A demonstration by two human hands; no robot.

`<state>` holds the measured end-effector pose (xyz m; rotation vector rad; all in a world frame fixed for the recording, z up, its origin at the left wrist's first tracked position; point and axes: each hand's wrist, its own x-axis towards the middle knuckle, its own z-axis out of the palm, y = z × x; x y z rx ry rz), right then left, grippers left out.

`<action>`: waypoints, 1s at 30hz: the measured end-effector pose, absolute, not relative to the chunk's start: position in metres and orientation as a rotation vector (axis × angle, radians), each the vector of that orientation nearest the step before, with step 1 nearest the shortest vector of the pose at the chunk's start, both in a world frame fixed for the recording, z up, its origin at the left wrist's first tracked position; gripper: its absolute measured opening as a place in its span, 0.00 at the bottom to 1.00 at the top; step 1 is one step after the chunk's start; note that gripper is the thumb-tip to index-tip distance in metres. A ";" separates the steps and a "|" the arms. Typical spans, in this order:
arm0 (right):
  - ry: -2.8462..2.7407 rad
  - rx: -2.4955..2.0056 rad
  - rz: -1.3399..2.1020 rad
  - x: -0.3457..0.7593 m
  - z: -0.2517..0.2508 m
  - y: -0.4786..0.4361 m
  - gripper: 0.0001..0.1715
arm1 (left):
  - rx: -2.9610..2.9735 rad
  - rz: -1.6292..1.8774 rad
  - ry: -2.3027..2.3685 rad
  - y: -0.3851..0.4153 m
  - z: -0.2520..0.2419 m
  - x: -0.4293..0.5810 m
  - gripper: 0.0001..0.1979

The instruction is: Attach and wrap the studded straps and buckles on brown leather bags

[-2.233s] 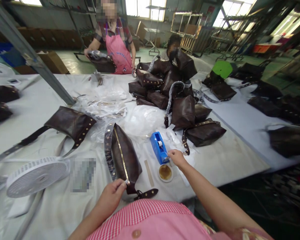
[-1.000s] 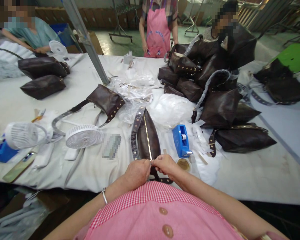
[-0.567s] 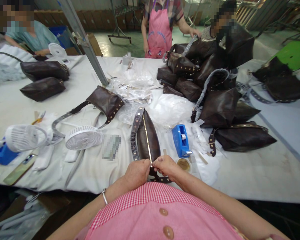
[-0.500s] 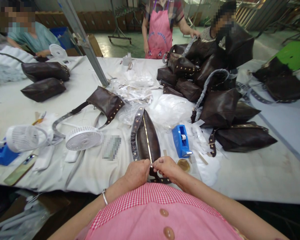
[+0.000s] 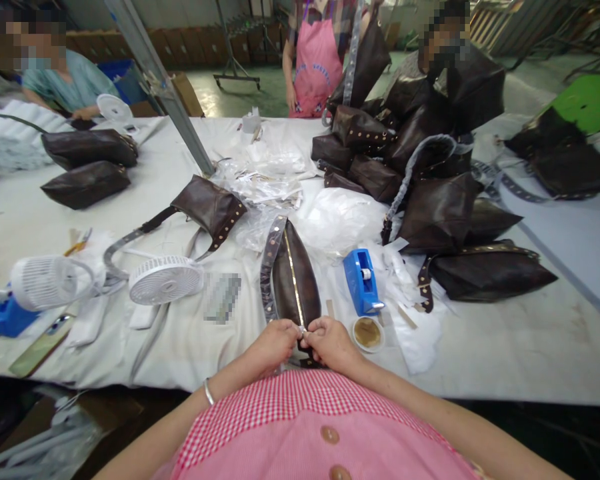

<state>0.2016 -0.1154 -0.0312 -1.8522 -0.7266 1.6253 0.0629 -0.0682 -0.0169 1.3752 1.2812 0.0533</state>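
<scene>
A dark brown leather handbag (image 5: 307, 280) lies on the table in front of me, its gold zipper (image 5: 293, 267) running lengthwise toward me. Along its left side curves a studded strap (image 5: 267, 273) in clear plastic wrap. At the zipper's near end my left hand (image 5: 279, 341) and my right hand (image 5: 333, 343) meet, fingertips pinched together. Between them shows a small pale piece, too small to make out fully; it may be the zipper pull. The bag's near end is partly hidden under my hands.
To the right stand a blue tape dispenser (image 5: 363, 283) and a round tub of brown paste (image 5: 368, 333). White fans (image 5: 166, 279) and a phone (image 5: 43, 347) are at left. Brown bags (image 5: 440, 210) pile up at back right. A metal post (image 5: 165, 93) rises beyond; co-workers are across the table.
My hands stay at the zipper's near end, fingers slightly shifted, the right hand turned a little. Across the table, the co-worker in the pink apron has lifted a brown bag by its strap.
</scene>
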 end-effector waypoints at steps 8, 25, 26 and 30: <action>-0.893 -1.865 1.650 0.196 -0.041 -0.118 0.07 | 1.160 0.023 1.334 -0.072 -0.008 0.066 0.08; -1.786 -1.540 1.152 0.227 -0.048 -0.109 0.18 | 2.321 -0.177 1.239 -0.075 0.000 0.042 0.12; -1.746 -1.508 1.186 0.232 -0.046 -0.106 0.15 | 2.444 -0.194 1.205 -0.075 0.000 0.040 0.12; -1.829 -1.379 1.142 0.246 -0.037 -0.082 0.11 | 2.737 -0.159 1.156 -0.079 -0.003 0.035 0.10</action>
